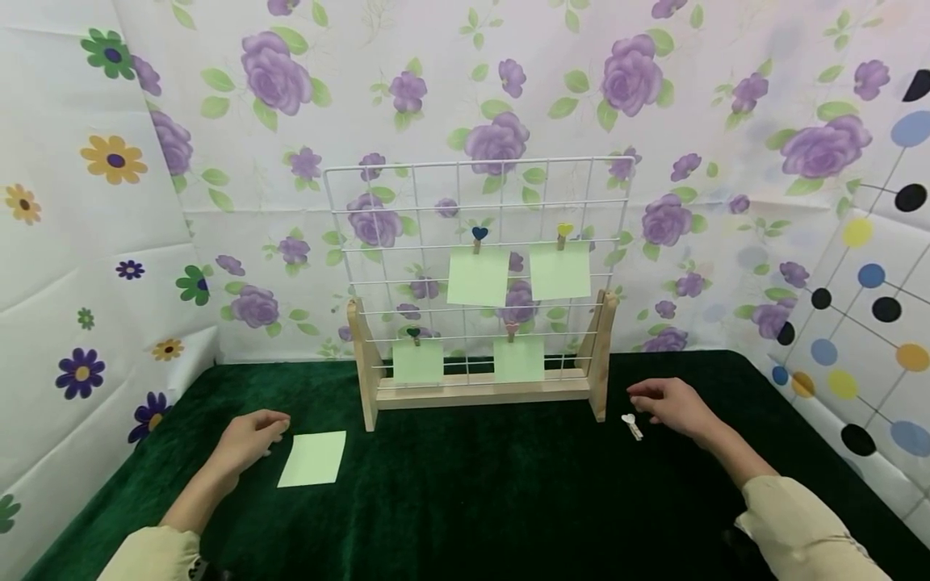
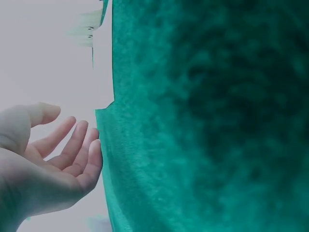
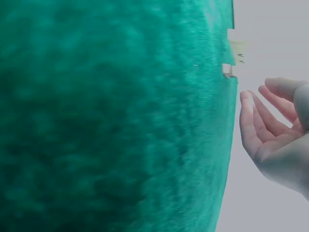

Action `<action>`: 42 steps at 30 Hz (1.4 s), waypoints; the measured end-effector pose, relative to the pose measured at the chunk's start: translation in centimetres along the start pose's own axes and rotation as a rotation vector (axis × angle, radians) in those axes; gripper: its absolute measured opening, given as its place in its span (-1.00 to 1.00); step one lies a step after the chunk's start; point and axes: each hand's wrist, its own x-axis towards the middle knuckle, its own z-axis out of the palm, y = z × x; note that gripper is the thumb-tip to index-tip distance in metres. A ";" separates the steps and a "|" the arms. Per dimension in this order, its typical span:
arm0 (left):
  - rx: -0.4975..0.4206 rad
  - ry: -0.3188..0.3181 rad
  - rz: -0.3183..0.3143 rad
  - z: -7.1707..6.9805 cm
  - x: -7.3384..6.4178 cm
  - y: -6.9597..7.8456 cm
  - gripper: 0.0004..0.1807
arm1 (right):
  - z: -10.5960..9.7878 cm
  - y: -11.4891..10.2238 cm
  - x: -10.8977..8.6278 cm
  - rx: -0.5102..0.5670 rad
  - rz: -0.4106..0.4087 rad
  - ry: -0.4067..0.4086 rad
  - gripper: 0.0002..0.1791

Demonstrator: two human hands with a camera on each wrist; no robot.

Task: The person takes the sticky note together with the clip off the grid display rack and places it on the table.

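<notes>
My left hand [image 1: 249,440] hovers at the left, just beside a pale green square of paper [image 1: 312,459] on the table. In the left wrist view its fingers [image 2: 72,150] are loosely bent and hold nothing. At the right, my right hand [image 1: 677,406] is above the cloth, close to a small clothespin [image 1: 632,426] with a white heart on it. The right wrist view shows that hand's fingers [image 3: 253,121] relaxed, with nothing between them; the clothespin [image 3: 228,70] lies apart from them.
A white wire grid [image 1: 436,207] in a wooden stand [image 1: 483,393] stands at the back middle. Several green papers [image 1: 477,277] hang on it from heart clothespins [image 1: 563,234]. Dark green cloth [image 1: 479,492] covers the table, and flowered sheets [image 1: 429,48] hang behind.
</notes>
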 end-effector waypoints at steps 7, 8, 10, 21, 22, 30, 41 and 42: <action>-0.012 0.043 0.064 0.1 -0.5 1.4 -0.49 | -0.3 -1.1 -0.2 0.042 -0.044 0.073 -0.58; -0.007 0.049 0.074 0.1 -0.6 1.6 -0.48 | -0.2 -1.4 -0.3 0.058 -0.051 0.081 -0.58; 0.005 0.061 0.091 0.3 -0.8 1.8 -0.48 | -0.1 -2.0 -0.5 0.090 -0.067 0.100 -0.58; -0.062 0.126 0.182 1.6 -1.8 5.2 -0.52 | 0.5 -6.3 -1.8 0.176 -0.159 0.260 -0.57; -0.077 0.137 0.187 1.6 -1.9 5.7 -0.53 | 0.5 -6.7 -1.8 0.176 -0.171 0.270 -0.57; -0.152 0.203 0.238 2.0 -2.0 9.3 -0.55 | 0.5 -10.1 -1.5 0.184 -0.261 0.315 -0.56; -0.202 0.182 0.386 4.1 -1.3 14.9 -0.66 | 0.6 -14.2 -0.1 0.216 -0.312 0.322 -0.61; -0.204 0.178 0.402 4.2 -1.2 15.3 -0.66 | 0.6 -14.6 0.0 0.221 -0.322 0.318 -0.60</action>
